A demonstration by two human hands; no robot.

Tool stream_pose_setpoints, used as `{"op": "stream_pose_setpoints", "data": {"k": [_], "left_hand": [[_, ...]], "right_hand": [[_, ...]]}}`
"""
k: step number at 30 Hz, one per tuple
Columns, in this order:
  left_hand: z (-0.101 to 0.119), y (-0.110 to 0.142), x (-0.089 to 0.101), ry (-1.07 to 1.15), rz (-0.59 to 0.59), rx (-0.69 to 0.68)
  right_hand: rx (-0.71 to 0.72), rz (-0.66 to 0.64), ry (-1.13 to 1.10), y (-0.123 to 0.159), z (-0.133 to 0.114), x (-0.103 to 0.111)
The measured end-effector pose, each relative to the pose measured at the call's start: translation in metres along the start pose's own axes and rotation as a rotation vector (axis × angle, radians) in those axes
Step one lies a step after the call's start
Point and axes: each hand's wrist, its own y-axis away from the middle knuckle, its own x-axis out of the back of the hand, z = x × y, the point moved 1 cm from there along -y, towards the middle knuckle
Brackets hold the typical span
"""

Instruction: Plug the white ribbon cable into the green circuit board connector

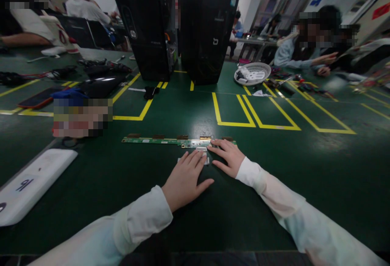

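A long, narrow green circuit board (164,141) lies flat on the green table, with several brown-gold flex tabs along its far edge. My right hand (229,157) rests on the board's right part, fingers stretched out over it. Below the board's middle lies a small whitish flat piece (207,161), mostly covered. Over that piece my left hand (188,176) lies palm down, fingers extended and thumb apart. A pale connector (201,149) shows at the board's near edge, just past my left fingertips. What lies beneath my palms is hidden.
Two black computer towers (204,34) stand at the back. A white basket (252,74) with small parts sits right of them. At left are a white case (36,184), a phone (41,97) and dark cables. Yellow tape (237,124) marks the table. Other people sit beyond.
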Motion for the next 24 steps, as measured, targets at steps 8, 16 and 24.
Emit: {"op": "stream_pose_setpoints", "data": {"k": [8,16,24], "left_hand": [[0.005,-0.001,0.002,-0.007,0.047,0.023],[-0.006,0.000,0.009,0.017,0.080,-0.044],[-0.049,0.051,0.036,-0.202,0.086,0.106]], "right_hand": [[-0.008,0.003,0.003,-0.001,0.002,-0.002],[0.006,0.016,0.027,-0.002,0.005,-0.007],[0.004,0.000,0.049,-0.002,0.006,-0.008]]}}
